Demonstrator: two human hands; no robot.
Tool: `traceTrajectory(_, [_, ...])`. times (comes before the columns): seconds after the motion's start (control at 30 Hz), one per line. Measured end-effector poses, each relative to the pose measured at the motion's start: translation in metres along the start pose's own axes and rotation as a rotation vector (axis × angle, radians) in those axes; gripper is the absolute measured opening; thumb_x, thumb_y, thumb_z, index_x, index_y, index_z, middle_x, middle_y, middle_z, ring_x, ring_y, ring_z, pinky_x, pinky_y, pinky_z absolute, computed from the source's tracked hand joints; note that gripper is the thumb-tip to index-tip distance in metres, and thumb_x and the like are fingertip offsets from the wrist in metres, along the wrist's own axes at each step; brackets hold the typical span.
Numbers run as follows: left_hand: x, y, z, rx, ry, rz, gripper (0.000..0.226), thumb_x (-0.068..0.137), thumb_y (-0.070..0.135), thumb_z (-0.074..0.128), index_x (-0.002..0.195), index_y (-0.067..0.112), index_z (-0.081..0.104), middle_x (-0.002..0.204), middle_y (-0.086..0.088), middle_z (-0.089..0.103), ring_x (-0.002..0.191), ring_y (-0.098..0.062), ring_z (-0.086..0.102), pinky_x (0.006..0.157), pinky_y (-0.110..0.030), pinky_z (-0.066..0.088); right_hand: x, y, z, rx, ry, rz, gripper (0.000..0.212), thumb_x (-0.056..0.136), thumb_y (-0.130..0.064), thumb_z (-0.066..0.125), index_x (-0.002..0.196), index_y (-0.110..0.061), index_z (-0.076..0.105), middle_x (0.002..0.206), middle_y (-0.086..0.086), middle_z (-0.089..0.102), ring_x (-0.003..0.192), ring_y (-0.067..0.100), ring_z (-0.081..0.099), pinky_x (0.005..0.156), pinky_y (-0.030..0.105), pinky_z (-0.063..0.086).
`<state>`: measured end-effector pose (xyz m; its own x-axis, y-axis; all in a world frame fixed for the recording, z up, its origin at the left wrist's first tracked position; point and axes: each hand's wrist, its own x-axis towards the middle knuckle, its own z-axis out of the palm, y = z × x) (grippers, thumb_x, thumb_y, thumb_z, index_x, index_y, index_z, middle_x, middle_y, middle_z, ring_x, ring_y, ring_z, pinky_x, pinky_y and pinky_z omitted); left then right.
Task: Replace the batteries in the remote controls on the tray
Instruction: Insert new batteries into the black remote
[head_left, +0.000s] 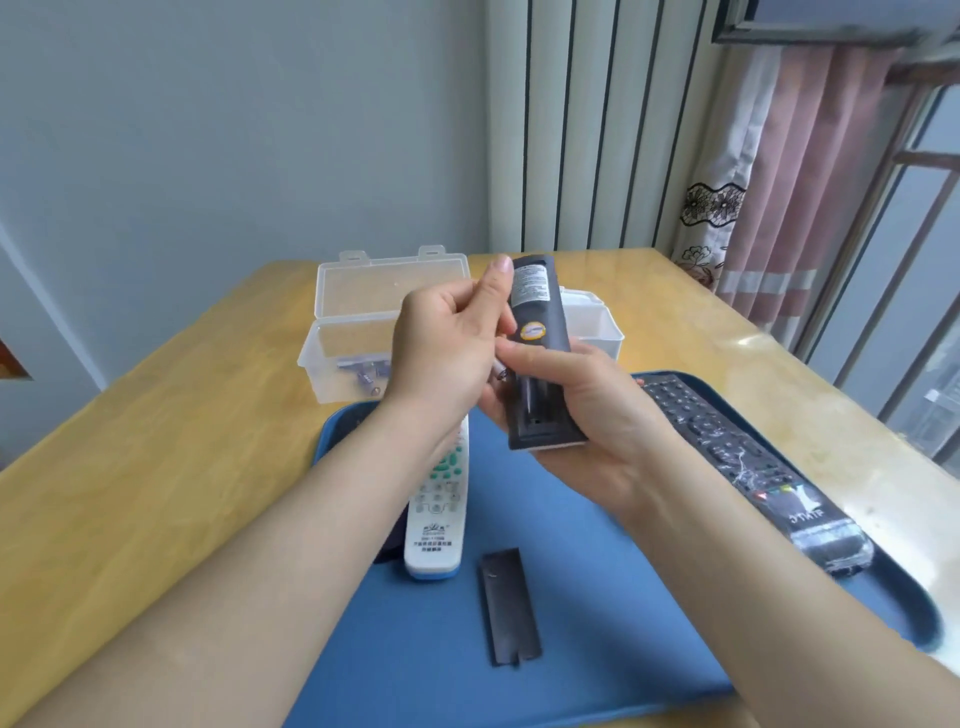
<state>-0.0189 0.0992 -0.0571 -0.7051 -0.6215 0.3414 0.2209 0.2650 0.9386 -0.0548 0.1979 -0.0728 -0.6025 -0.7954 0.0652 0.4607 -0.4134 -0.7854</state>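
Note:
My right hand (582, 410) holds a dark remote (537, 332) upright, back side toward me, above the blue tray (597, 597). Its battery compartment is open at the lower end. My left hand (452, 343) pinches a small battery (500, 370) at the compartment's left edge. The remote's black battery cover (509, 605) lies flat on the tray. A white remote (439, 514) lies on the tray's left part, partly under my left wrist. A long black remote (748, 467) in clear wrap lies along the tray's right rim.
Two clear plastic boxes stand behind the tray on the wooden table (156, 467): the left box (363, 332) has its lid up and holds several batteries (366, 371); the right box (592, 322) is mostly hidden by the held remote. A curtain and window are at right.

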Motion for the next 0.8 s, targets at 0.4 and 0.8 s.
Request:
traceTrajectory(0.4, [0.090,0.002,0.070,-0.207,-0.198,-0.471,0.012,0.094,0.021,0.049,0.100,0.012,0.054,0.103,-0.014,0.052,0.088,-0.024,0.045,0.074,-0.034,0.038,0.096,-0.073,-0.074,-0.719,0.558,-0.305,0.039,0.077,0.004,0.076,0.097,-0.012,0.046,0.079,0.009,0.052,0.066,0.021,0.058,0.066,0.036,0.058])
traceTrajectory(0.8, [0.113,-0.017,-0.007,0.214,-0.200,-0.149,0.030,0.091,0.001,0.040,0.082,0.014,0.066,0.077,-0.005,0.068,0.060,-0.014,0.060,0.058,-0.023,0.052,0.116,-0.051,-0.045,-0.609,0.364,-0.180,0.011,0.090,-0.002,0.060,0.092,-0.007,0.051,0.077,0.011,0.051,0.054,0.020,0.058,0.055,0.031,0.051])
